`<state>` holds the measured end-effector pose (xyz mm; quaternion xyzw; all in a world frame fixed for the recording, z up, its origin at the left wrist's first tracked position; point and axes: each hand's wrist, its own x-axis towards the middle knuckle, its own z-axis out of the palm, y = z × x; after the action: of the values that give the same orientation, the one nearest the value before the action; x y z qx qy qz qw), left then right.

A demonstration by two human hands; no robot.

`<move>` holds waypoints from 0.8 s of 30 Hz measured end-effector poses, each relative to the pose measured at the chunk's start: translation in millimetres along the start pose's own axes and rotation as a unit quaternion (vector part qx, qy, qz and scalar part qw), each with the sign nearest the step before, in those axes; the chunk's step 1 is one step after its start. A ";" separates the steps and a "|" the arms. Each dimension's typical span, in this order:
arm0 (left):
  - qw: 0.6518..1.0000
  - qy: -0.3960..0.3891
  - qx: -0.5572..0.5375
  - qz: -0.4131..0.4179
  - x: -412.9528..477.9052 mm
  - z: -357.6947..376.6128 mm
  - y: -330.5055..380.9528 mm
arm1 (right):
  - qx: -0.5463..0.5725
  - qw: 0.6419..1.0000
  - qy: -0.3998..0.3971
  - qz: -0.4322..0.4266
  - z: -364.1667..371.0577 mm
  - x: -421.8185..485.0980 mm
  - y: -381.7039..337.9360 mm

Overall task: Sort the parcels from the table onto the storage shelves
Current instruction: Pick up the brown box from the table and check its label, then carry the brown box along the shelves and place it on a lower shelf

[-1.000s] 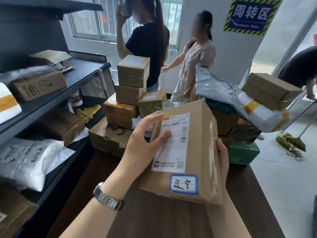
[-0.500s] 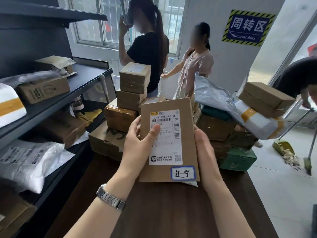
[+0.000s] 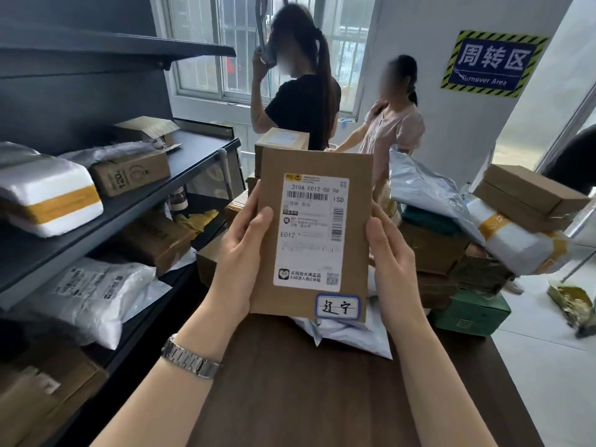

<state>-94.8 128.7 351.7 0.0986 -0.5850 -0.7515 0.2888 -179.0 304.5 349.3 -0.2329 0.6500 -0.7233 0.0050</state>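
Observation:
I hold a flat brown cardboard parcel [image 3: 354, 175] upright in front of me, its white shipping label and a small blue-edged handwritten sticker facing me. My left hand [image 3: 240, 250] grips its left edge and my right hand [image 3: 392, 250] grips its right edge. It hangs above the dark wooden table [image 3: 306, 391]. Behind it on the table lies a heap of brown boxes [image 3: 432, 246], a grey poly bag [image 3: 422, 188] and a white bag [image 3: 351, 333]. The dark storage shelves [image 3: 145, 201] stand to my left and hold several parcels.
A white foam box with yellow tape [image 3: 48, 195] and a brown box [image 3: 129, 172] sit on the middle shelf, white bags [image 3: 93, 291] below. Two people [image 3: 303, 98] stand by the window behind the table. A green box [image 3: 471, 314] rests at the table's right edge.
I have raised the parcel higher and turned it fully upright. My left thumb has slid from the label to the parcel's left edge, and a white bag on the table now shows beneath it.

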 end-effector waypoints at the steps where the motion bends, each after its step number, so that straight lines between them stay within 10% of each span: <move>1: 1.000 0.010 -0.009 -0.001 -2.1 -5.4 5.1 | -0.001 1.000 -0.003 -0.012 4.6 0.1 -5.0; 13: 0.978 0.197 0.042 0.048 -114.2 -59.9 71.6 | 0.186 0.956 -0.193 0.117 87.8 -40.2 -31.3; 24: 0.862 0.470 0.058 0.179 -332.4 -54.9 105.4 | 0.230 0.828 -0.469 0.206 127.2 -180.6 -94.2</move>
<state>235.9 250.4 371.1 0.3501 -0.4304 -0.5157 0.6529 53.5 255.8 384.3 -0.3970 0.4175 -0.6375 0.5115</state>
